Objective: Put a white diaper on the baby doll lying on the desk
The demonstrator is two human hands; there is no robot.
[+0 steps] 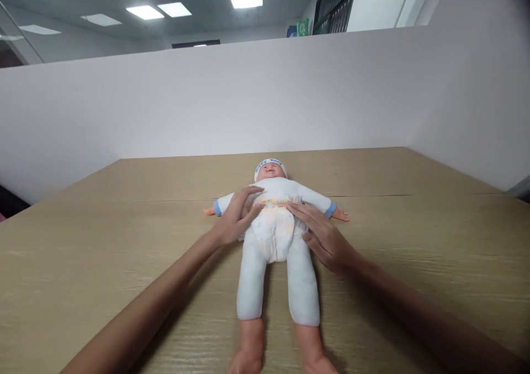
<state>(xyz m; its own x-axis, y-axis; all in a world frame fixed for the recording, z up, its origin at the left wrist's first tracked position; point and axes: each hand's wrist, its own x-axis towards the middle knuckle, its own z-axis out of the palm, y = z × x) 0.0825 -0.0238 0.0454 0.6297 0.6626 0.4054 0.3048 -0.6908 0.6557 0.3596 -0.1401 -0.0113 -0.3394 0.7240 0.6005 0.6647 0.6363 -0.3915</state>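
A baby doll in a white suit with blue cuffs and a white cap lies on its back on the wooden table, head away from me, bare feet toward me. A white diaper with a coloured waistband is around its hips. My left hand rests on the doll's left side at the waist, fingers stretched over the diaper's top edge. On the other side my right hand lies at the hip, fingers extended and touching the diaper's waistband. Neither hand grips anything.
A white partition wall rises behind the table and continues along the right side. Ceiling lights and a dark shelf show above it. The table surface extends widely to the left and right of the doll.
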